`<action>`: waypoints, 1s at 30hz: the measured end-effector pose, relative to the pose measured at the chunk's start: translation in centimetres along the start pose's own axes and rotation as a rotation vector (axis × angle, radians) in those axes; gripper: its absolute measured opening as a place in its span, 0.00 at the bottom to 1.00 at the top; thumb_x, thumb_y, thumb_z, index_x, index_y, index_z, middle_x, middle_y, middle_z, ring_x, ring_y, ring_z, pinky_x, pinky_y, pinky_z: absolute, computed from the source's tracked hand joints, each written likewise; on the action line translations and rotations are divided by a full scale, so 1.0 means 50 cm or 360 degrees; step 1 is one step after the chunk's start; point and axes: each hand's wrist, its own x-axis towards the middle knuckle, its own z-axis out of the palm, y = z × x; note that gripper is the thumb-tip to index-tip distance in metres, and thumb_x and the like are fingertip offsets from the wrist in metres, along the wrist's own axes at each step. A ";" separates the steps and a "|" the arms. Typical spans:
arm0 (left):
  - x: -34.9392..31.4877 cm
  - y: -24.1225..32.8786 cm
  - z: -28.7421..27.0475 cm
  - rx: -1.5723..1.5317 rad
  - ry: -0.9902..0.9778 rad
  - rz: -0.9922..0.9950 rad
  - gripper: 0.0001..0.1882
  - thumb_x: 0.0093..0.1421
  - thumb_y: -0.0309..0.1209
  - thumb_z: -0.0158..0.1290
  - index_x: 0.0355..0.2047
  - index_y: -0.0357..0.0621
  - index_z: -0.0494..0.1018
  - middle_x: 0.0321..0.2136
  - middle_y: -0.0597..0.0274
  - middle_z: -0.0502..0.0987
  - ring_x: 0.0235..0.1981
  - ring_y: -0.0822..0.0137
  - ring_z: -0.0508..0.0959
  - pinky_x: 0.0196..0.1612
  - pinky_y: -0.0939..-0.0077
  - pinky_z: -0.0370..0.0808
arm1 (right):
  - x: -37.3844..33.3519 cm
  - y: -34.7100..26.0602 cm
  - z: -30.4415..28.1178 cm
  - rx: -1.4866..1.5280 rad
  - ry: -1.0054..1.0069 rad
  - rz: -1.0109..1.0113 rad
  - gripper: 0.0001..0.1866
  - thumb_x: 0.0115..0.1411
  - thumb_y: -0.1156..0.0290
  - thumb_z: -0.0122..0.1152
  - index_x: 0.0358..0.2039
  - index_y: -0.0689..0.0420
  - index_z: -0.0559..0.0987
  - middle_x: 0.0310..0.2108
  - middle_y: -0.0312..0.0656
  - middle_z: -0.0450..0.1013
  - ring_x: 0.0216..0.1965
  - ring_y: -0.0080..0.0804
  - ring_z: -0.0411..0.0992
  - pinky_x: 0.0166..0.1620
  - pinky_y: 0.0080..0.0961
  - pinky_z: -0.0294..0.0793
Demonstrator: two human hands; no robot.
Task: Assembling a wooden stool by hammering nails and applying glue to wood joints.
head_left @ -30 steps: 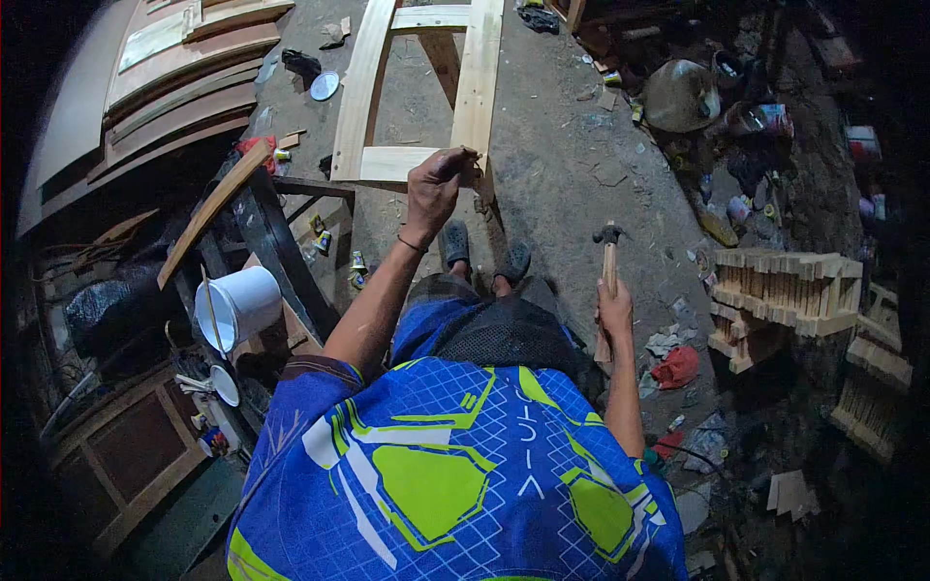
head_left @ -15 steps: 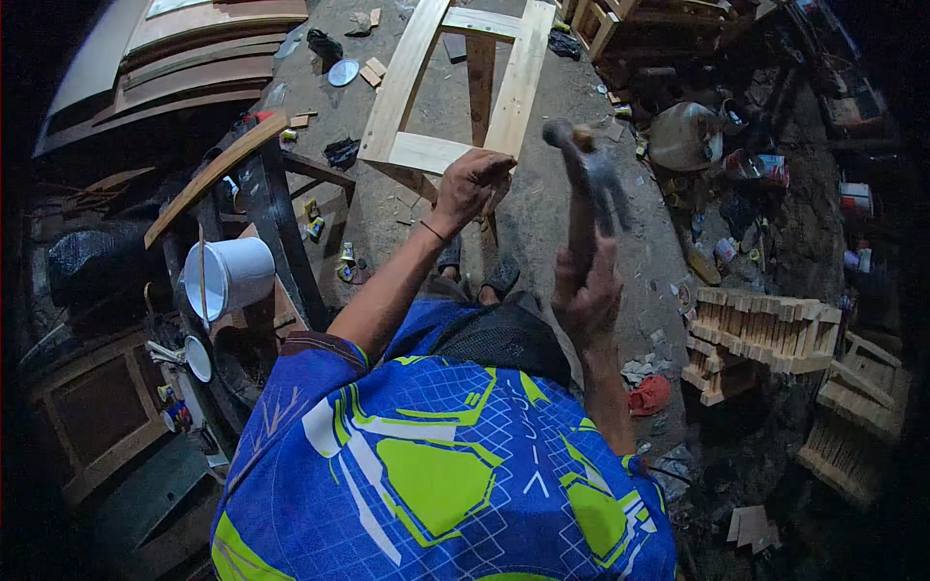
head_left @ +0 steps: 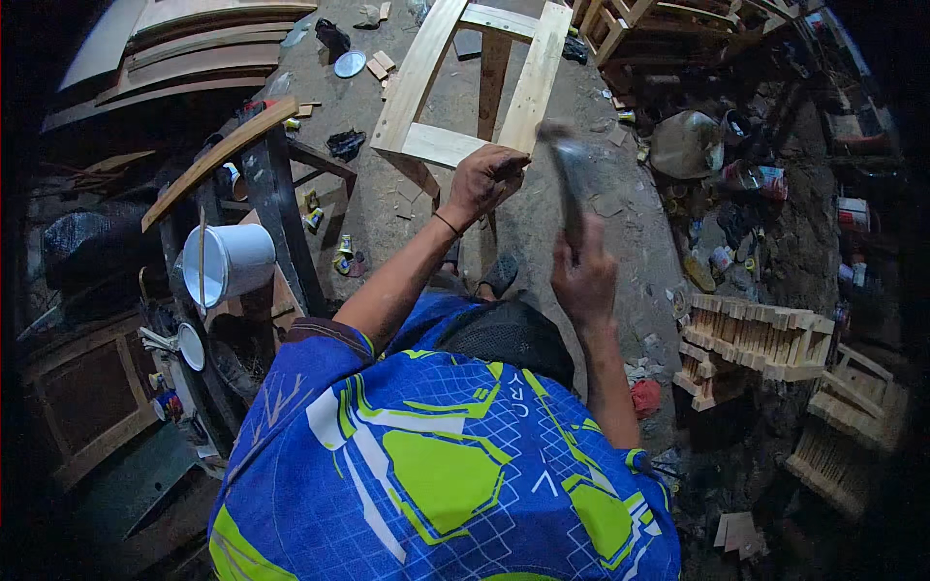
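Note:
A pale wooden frame (head_left: 423,77) on legs, shaped like a stool or small table without a top, stands ahead of me. At its near right corner, my left hand (head_left: 487,182) is closed, with the fingers pinched together against the wood. Whatever lies between those fingertips is too small or hidden to make out. My right hand (head_left: 585,276) grips the handle of a hammer (head_left: 569,189), held upright just right of that corner. The hammer's head is smeared by motion and appears apart from the wood.
To the left, a white bucket (head_left: 242,261) hangs beside a dark wooden trestle (head_left: 276,194). Stacked boards (head_left: 203,48) lie at the far left. On the right are bundled wood pieces (head_left: 760,334) and a large cloudy plastic container (head_left: 686,145). Scraps and small cans litter the floor.
The hammer has swung left and its head has come closer to the frame's corner. My left hand stays at that corner. The whole view has shifted slightly.

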 end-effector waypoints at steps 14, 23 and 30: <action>0.002 -0.016 0.002 -0.0029 -0.0043 0.0002 0.21 0.46 0.13 0.51 0.42 0.40 0.79 0.39 0.54 0.82 0.42 0.58 0.82 0.46 0.70 0.79 | -0.008 0.018 0.016 0.0219 0.0206 -0.0176 0.17 0.65 0.66 0.56 0.51 0.58 0.67 0.31 0.63 0.74 0.33 0.69 0.74 0.30 0.55 0.73; 0.005 -0.028 0.006 -0.0046 0.0024 0.0016 0.22 0.47 0.11 0.52 0.42 0.40 0.79 0.39 0.54 0.82 0.40 0.63 0.83 0.45 0.74 0.80 | -0.001 0.007 0.002 0.0154 0.0242 -0.0370 0.15 0.67 0.64 0.53 0.47 0.61 0.68 0.29 0.62 0.74 0.32 0.68 0.74 0.32 0.54 0.73; 0.023 -0.032 -0.019 -0.0381 -0.0265 -0.0210 0.20 0.53 0.13 0.49 0.45 0.40 0.78 0.42 0.57 0.81 0.45 0.65 0.81 0.50 0.73 0.78 | -0.011 -0.006 -0.033 0.0447 0.0628 -0.0373 0.14 0.66 0.62 0.54 0.46 0.58 0.71 0.30 0.55 0.73 0.34 0.53 0.74 0.34 0.45 0.73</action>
